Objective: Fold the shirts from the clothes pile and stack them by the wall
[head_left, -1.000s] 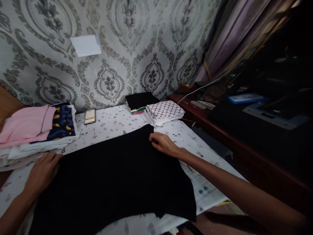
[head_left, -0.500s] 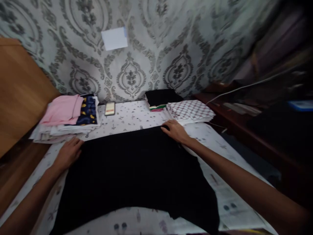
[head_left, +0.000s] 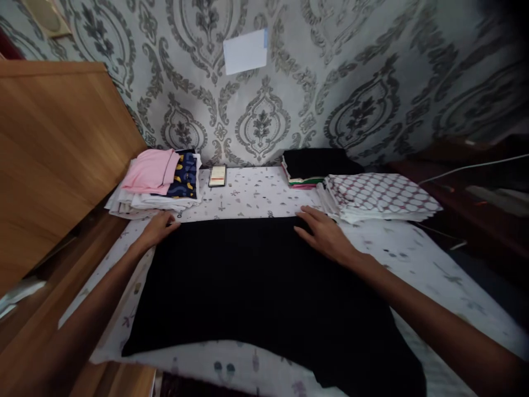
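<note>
A black garment (head_left: 248,275) lies spread on the white patterned bedsheet (head_left: 248,193), its far edge nearly straight and its near edge curved. My left hand (head_left: 157,230) is at the garment's far left corner, thumb and bent fingers closed on the fabric there. Over at the far right corner, my right hand (head_left: 326,234) rests on the cloth with thumb and fingers apart. Part of the garment's right side is hidden beneath my right forearm.
Folded clothes topped by a pink piece (head_left: 149,172) sit at the back left, beside a wooden panel (head_left: 61,165). A small dark-framed card (head_left: 217,176) lies near the wall. At the back right are a black folded stack (head_left: 318,162) and a checked cloth (head_left: 380,193).
The view has swung left, so things appear further right. My right hand's fingers have spread apart on the garment, and my left hand remains at the far left corner.
</note>
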Available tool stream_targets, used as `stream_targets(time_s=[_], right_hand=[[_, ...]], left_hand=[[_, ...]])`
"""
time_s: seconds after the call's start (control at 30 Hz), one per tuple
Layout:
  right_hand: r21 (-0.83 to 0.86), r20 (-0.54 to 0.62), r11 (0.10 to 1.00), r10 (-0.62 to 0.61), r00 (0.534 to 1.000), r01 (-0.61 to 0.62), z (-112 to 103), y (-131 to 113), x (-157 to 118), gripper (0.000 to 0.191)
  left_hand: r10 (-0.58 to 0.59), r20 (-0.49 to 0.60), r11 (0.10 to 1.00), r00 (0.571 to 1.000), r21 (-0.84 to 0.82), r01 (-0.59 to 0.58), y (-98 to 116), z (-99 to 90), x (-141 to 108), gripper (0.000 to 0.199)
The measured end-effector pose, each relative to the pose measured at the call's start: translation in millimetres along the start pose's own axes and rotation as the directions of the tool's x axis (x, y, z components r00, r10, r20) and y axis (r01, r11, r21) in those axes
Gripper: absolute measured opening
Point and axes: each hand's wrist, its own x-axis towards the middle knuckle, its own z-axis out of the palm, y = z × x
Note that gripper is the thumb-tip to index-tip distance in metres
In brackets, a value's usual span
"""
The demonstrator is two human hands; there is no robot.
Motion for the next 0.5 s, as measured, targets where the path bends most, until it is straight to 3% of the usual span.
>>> stream_targets(time_s=[0.13, 0.27, 0.37, 0.5], right_hand=[[-0.027, 0.100, 0.998, -0.048, 0.994, 0.051, 8, -9, -8, 0.054], [-0.058, 0.100, 0.998, -0.023, 0.995, 0.029, 10, -9, -14, 0.052], [-0.056, 0.115, 0.998, -0.022, 0.993, 0.028, 7, -9, -14, 0.051], [-0.076, 0.141, 0.997, -0.016, 0.990, 0.026, 1, -15, -11, 0.053]], left_hand=[[0.013, 0.043, 0.999, 0.999, 0.051, -0.016, 4, 6.5, 0, 0.019], [-0.006, 0.022, 0.979, 1.000, 0.205, 0.001, 5, 2.6, -7, 0.019], [0.003, 0.063, 0.948, 0.998, 0.318, -0.023, 12, -0.5, -9, 0.019], [0.150, -0.008, 0.915, 0.989, 0.381, -0.135, 36, 5.0, -8, 0.029]])
